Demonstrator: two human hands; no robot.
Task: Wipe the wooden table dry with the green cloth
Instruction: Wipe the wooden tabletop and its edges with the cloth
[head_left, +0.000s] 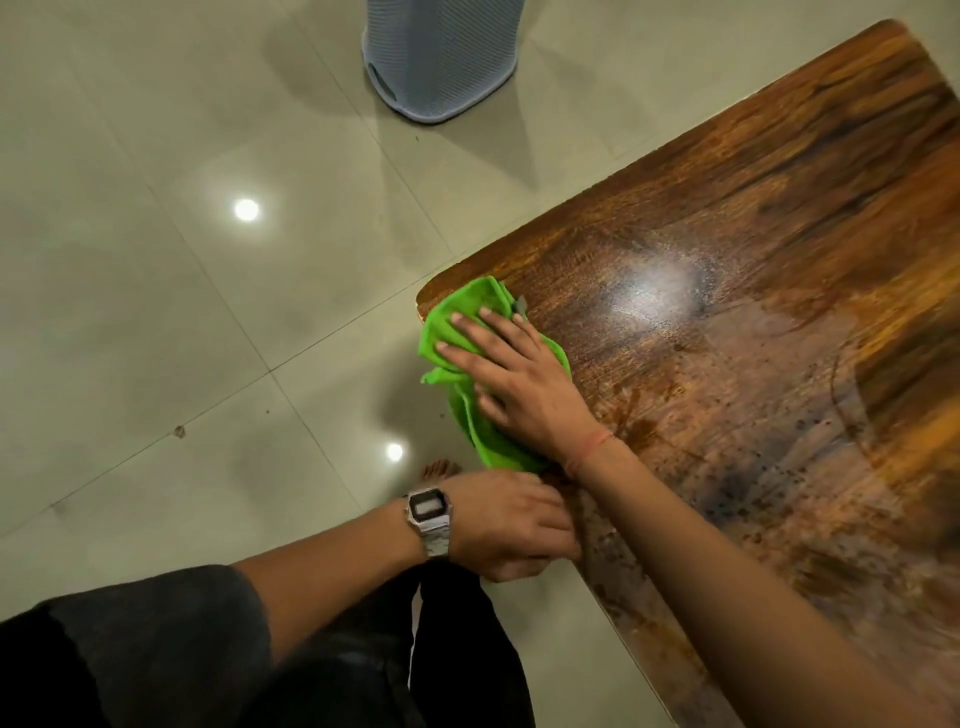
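The wooden table (753, 270) fills the right side of the view, with water drops and wet streaks across its near half. A crumpled green cloth (457, 306) lies on the table's left corner and hangs slightly over the edge. My right hand (514, 379) presses flat on the cloth, fingers spread toward the corner. My left hand (511, 525), with a silver watch on the wrist, grips the near table edge just below the cloth, fingers curled around it.
The floor is of glossy beige tiles (156, 260) with light reflections. A pale blue ribbed basket (441, 62) stands on the floor beyond the table. My dark trousers (311, 665) and a bare foot (439, 470) are by the table's edge.
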